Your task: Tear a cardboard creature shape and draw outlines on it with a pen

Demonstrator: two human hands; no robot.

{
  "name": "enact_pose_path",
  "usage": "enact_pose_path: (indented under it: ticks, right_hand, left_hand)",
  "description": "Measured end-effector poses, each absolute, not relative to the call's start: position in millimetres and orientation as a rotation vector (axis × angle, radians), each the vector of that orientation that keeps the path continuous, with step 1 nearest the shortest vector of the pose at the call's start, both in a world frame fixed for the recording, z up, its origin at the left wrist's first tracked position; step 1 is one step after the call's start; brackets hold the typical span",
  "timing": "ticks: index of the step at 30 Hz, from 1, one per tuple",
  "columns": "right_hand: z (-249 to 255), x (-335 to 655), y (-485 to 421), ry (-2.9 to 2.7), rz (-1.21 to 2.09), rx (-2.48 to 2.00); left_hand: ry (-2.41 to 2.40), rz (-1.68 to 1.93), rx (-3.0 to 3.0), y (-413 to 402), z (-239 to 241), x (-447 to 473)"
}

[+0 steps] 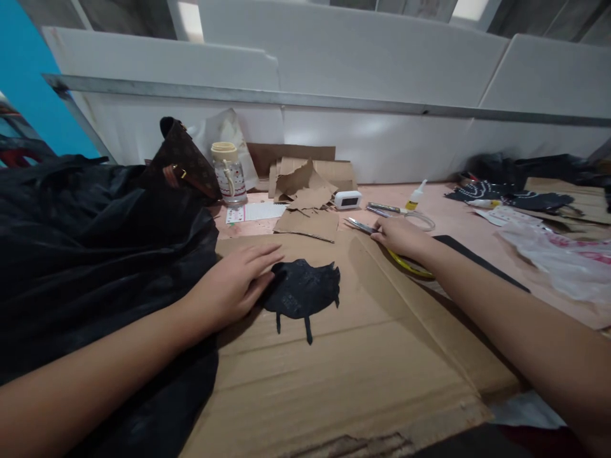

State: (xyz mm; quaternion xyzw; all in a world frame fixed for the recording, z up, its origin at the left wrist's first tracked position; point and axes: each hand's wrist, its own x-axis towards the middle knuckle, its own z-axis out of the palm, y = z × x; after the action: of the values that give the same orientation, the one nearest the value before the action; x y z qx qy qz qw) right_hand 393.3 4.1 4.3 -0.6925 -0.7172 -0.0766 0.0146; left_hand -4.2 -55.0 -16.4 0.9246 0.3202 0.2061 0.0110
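Observation:
My left hand (233, 283) lies flat with fingers stretched out on the left edge of a black cut fabric piece (305, 291), which rests on a large cardboard sheet (363, 375). My right hand (400, 236) reaches forward to the sheet's far edge, its fingers closed around the handle end of metal tweezers (359, 224) whose tips point left. A yellow-rimmed ring (411, 266) lies just under my right wrist.
A black plastic bag (90, 254) fills the left side. At the back stand a brown patterned bag (184, 159), a small bottle (229, 173), torn cardboard scraps (308, 197), a white box (347, 200) and a glue bottle (416, 194). Black beaded fabric (510, 196) and clear plastic (558, 257) lie at right.

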Motion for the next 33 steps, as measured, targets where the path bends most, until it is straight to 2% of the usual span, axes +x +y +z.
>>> enact_pose_path:
  ticks: [4,7,11,15,18,21,23,26,29,33]
  right_hand:
    - [9,384,-2,-2.221,-0.290,-2.101]
    - [16,358,-19,-2.236,-0.256,-1.934]
    - [19,307,-53,-2.316,0.307,-1.567]
    - [15,280,-73,-2.318,0.439,-1.607]
    - [12,281,-72,-2.234,0.716,-1.563]
    - [8,287,-67,-2.006,1.107,-1.499]
    - [5,290,-64,-1.847,1.253,-1.421]
    - [4,289,-62,-1.716,1.222,-1.316]
    - [6,286,-63,-1.642,1.147,-1.271]
    - [9,284,-65,-1.541,1.171,-1.219]
  left_hand:
    - [0.610,0.300,2.876,-71,-11,3]
    - [0.634,0.193,2.788,-76,-10,8]
    - [0.657,0.240,2.795,-76,-11,10]
    - [0.667,0.287,2.823,-77,-13,10]
    - [0.675,0.332,2.859,-78,-14,10]
    - [0.773,0.550,2.819,-75,-15,10]
    - [0.934,0.786,2.622,-70,-15,9]
    - [1.132,0.954,2.077,-60,-15,7]
    - [1.211,0.836,1.750,-56,-12,5]
    - [1.223,0.689,1.627,-61,-7,7]
